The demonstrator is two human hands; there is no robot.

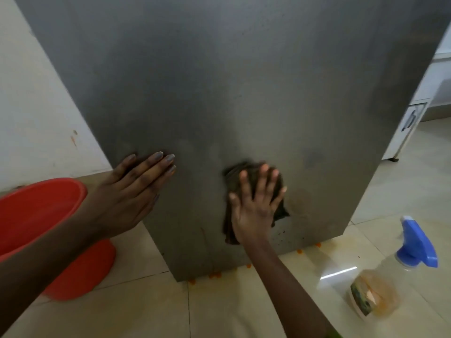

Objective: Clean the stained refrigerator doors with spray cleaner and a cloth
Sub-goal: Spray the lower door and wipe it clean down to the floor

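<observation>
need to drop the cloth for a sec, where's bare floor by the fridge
Bare tile floor lies in front of the fridge, between the red basin and the spray bottle; more lies right of the fridge. Crowded: left by the basin, orange bits along the fridge's base.

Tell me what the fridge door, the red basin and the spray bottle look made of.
The fridge door looks like brushed metal: matte grey, dull sheen. The red basin is probably plastic: smooth, evenly coloured, slightly glossy. The spray bottle seems clear plastic: see-through body, opaque blue trigger head.
</observation>
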